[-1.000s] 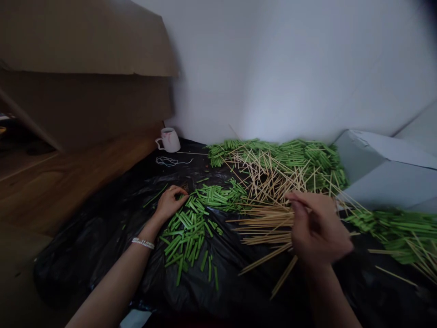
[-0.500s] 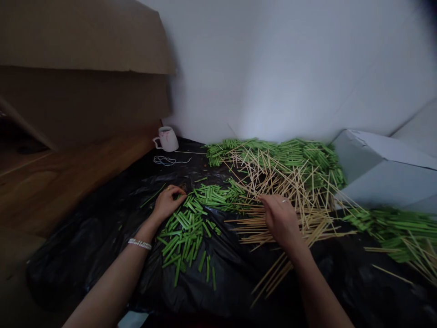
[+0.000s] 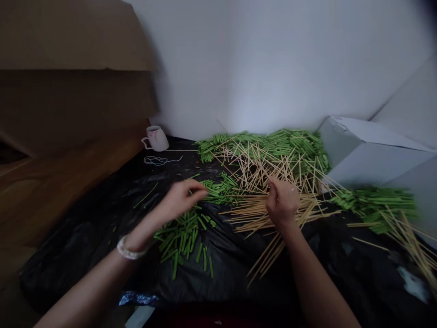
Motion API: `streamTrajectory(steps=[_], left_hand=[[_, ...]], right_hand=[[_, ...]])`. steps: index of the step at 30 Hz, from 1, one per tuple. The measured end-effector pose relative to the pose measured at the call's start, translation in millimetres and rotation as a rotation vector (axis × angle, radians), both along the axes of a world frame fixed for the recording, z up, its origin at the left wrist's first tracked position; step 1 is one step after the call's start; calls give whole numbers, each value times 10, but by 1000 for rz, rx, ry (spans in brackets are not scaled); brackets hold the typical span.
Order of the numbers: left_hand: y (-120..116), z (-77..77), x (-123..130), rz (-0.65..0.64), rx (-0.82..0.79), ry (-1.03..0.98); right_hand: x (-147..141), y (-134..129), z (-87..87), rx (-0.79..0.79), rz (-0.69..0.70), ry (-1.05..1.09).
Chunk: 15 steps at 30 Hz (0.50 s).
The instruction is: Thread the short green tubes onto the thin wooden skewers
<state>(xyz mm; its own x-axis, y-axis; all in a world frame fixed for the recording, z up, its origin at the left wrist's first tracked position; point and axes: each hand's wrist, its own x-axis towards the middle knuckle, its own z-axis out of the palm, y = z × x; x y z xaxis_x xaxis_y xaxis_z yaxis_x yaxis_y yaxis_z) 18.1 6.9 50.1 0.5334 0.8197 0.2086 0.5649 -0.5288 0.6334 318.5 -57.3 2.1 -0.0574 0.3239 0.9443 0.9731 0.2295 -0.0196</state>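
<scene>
My left hand (image 3: 180,198) is raised over a loose pile of short cut green stems (image 3: 182,241), thumb and fingertips pinched together. Whatever the pinch holds is too small to make out. Closed too, my right hand (image 3: 282,199) hovers at a heap of thin wooden skewers (image 3: 252,214), its thumb against the curled fingers. I cannot make out what sits inside that grip. A second cluster of green stems (image 3: 220,189) lies between the hands. Behind the skewers is a long bank of stems (image 3: 280,143), with more skewers strewn across it.
Black plastic sheeting (image 3: 225,269) covers the work surface. At the back left stand a white mug (image 3: 157,139) and a tangle of pale string (image 3: 157,160). A cardboard box (image 3: 75,91) is at left, a white box (image 3: 355,150) at right, near another green pile (image 3: 382,205).
My left hand has lifted off the green stems and moved right, toward my right hand. My right hand has turned slightly upright, its fingers curled tighter. The whole view has shifted a little.
</scene>
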Motion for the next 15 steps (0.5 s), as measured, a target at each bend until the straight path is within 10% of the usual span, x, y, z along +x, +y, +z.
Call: streamTrajectory(steps=[2, 7, 15], left_hand=[[-399, 26, 497, -250, -13, 112], [-1049, -265, 1364, -272, 132, 405], [-1191, -533, 1678, -320, 90, 510]], right_hand=[[57, 12, -11, -14, -51, 10], [150, 43, -45, -50, -81, 32], [157, 38, -35, -92, -66, 37]])
